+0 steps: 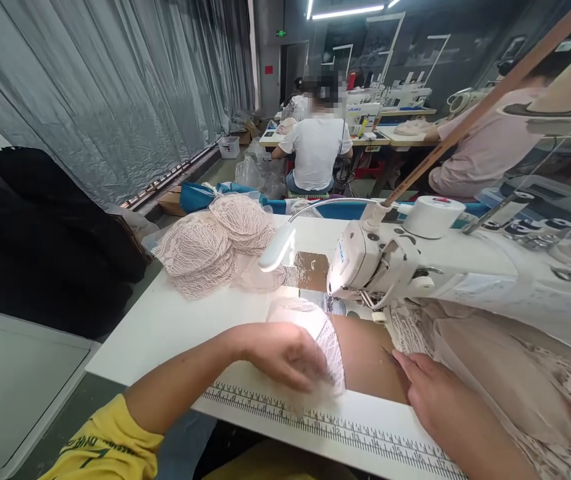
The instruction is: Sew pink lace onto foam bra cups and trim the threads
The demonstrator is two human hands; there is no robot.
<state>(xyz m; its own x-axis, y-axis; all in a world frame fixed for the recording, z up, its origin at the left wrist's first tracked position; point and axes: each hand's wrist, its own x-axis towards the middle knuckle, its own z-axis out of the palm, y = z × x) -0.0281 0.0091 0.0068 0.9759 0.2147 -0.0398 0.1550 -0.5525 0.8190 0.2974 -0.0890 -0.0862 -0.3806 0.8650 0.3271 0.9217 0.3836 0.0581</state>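
Note:
My left hand (285, 353) lies on a pale pink lace piece (315, 330) in front of the sewing machine, with its fingers curled round the lace edge. My right hand (428, 387) rests flat, fingers stretched out, on a tan fabric panel (365, 353) just right of the lace. The white sewing machine head (365, 263) stands right behind both hands, its needle area above the far end of the lace. More lace and beige fabric (515, 387) is heaped under the machine arm at the right.
A stack of pink lace cups (215, 243) sits on the white table (165, 320) at the left. A printed ruler (325, 423) runs along the front edge. A gooseneck lamp (278, 247) hangs over the plate. Black cloth (40, 233) lies far left. Other people sit at machines behind.

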